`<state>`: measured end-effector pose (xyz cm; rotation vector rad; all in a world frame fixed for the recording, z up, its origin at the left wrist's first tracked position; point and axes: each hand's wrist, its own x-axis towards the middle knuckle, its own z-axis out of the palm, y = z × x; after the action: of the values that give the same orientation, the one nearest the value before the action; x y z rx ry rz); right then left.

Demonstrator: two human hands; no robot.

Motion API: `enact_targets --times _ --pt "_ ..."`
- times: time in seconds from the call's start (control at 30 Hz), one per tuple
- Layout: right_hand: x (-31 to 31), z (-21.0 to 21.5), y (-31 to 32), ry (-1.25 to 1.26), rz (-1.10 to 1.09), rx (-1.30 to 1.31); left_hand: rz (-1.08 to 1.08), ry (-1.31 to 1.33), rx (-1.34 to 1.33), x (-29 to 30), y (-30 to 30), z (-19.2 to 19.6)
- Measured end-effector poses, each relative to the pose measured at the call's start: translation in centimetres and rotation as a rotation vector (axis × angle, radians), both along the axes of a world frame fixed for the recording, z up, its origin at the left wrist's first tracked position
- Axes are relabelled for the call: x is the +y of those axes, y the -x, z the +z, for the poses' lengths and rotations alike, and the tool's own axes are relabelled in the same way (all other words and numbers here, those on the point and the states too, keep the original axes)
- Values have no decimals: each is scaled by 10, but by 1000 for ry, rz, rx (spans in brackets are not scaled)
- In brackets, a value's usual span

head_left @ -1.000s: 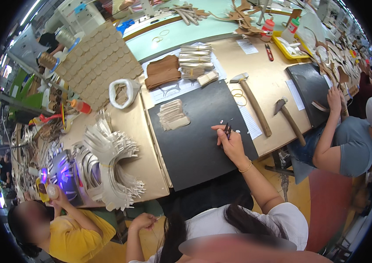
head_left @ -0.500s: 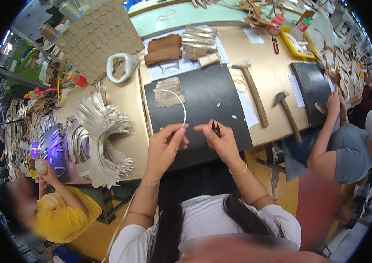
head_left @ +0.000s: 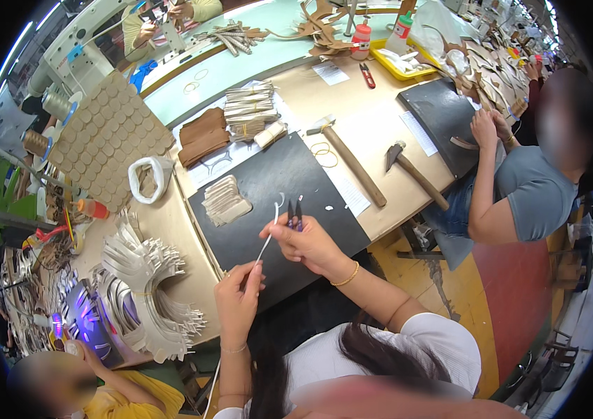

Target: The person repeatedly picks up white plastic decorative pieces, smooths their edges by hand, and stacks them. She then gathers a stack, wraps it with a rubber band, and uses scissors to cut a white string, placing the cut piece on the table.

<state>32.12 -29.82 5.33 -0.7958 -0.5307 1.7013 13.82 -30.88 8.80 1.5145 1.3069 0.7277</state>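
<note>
A thin white cord runs taut between my two hands over the black mat. My left hand pinches it between thumb and fingertips, and its tail hangs down beside my left forearm. My right hand is closed around dark thread snips, their two pointed blades sticking up. The thumb and index finger of that hand also seem to pinch the cord near its upper end, which curls at the tip. On the mat, left of my hands, lies a stack of beige leather pieces.
Two hammers lie to the right. Behind the mat are brown leather and banded strip bundles. Left stand a white bag and a pile of pale cut straps. Co-workers sit on both sides and across.
My right hand has come across to the left and now meets the cord with the snips. The cord's loop has straightened. The view has turned, shifting the table leftward.
</note>
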Motion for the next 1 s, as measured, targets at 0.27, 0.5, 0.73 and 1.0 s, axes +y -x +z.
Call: enact_targets --times 0.27,0.5,0.73,1.0 --pt "16 -30 -65 111 -281 443 -316 -624 750 -32 83 88" --pt "28 -50 -110 115 -427 458 -282 -1076 1234 -49 194 167" --pt "36 -61 -130 63 -476 523 -159 -1152 1451 -44 257 179" --pt "38 -79 -148 38 -512 580 -134 -1136 1537 -44 283 187"
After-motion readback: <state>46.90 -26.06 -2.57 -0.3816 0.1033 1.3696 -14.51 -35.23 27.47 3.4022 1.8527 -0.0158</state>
